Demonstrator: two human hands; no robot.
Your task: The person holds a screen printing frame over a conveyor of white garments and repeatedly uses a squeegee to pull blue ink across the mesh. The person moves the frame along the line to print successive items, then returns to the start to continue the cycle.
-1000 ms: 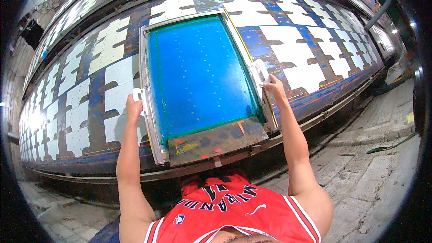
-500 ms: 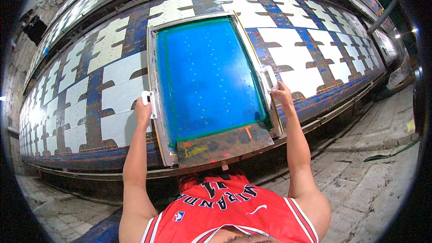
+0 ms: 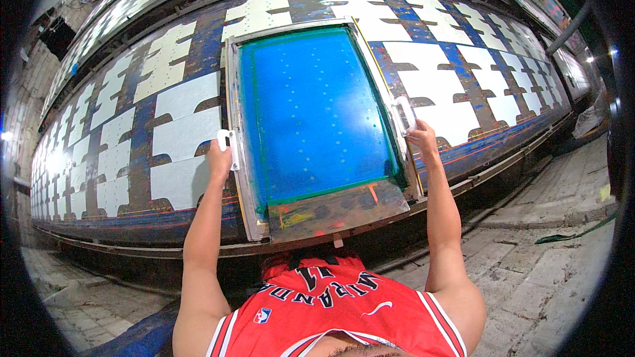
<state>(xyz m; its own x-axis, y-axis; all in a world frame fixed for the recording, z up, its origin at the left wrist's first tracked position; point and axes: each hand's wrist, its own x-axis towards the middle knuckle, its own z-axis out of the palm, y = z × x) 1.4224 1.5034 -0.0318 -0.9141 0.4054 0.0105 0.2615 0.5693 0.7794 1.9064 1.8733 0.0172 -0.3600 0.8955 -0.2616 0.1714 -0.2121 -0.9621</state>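
Note:
A screen-printing frame with a blue mesh spans the middle of a long printing table. Rows of small pale dots run up the mesh, and green edging borders it. My left hand is closed round the white handle on the frame's left side. On the opposite side, my right hand grips a matching white handle. Both arms reach forward. A paint-stained flat strip covers the frame's near end. Whatever lies beneath the mesh is hidden.
White cut panels with dark notches lie in rows on the paint-stained table, left and right of the frame. A rail follows the table's near edge. Another panel-covered table stands beyond. Worn paving extends at the lower right.
The frame has shifted slightly to the right over the table, with both hands still on its handles. The whole view has also moved a little.

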